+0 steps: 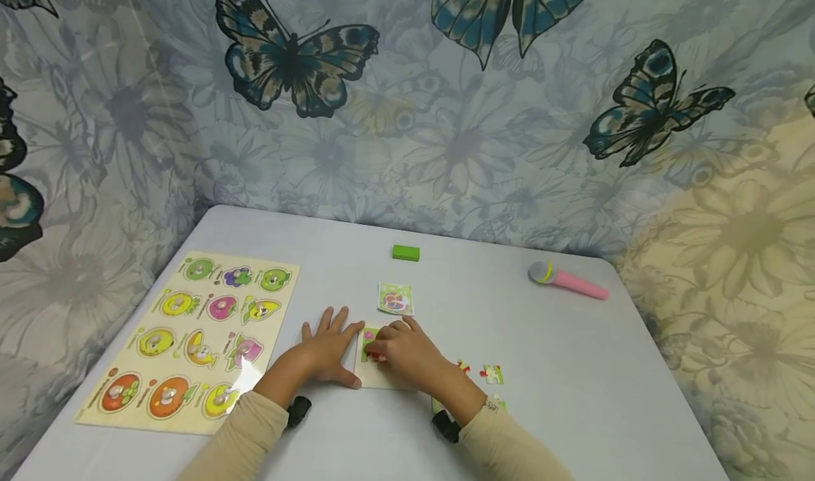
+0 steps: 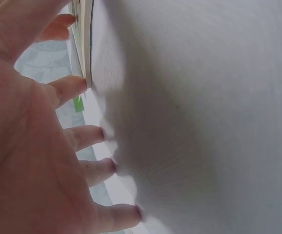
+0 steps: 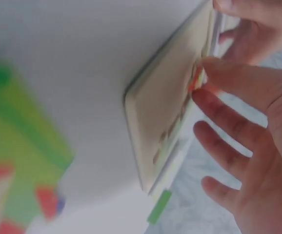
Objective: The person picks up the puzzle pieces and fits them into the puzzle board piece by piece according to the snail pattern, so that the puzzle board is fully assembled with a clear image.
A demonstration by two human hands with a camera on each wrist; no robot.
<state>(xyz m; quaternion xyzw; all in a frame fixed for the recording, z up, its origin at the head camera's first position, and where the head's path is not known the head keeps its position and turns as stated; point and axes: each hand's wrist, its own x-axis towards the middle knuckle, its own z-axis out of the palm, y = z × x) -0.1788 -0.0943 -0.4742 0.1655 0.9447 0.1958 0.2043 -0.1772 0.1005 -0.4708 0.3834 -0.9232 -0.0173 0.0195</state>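
A small pale puzzle board (image 1: 382, 380) lies on the white table. My left hand (image 1: 327, 350) is spread beside it, thumb and index finger touching its left edge; in the left wrist view the other fingertips rest on the table. Over the board, my right hand (image 1: 414, 354) pinches a red-orange puzzle piece (image 3: 195, 80) between thumb and index finger, at the surface. Other pieces sit along the board's far side, partly hidden by the right hand. Loose puzzle pieces (image 1: 492, 374) lie to the right, some under the right forearm. A blurred green piece (image 3: 29, 131) appears close by.
A large fruit peg board (image 1: 219, 325) lies on the left. Beyond the puzzle board are a small picture card (image 1: 395, 299) and a green block (image 1: 405, 253). A pink toy microphone (image 1: 573, 284) lies at the back right, near the patterned wall.
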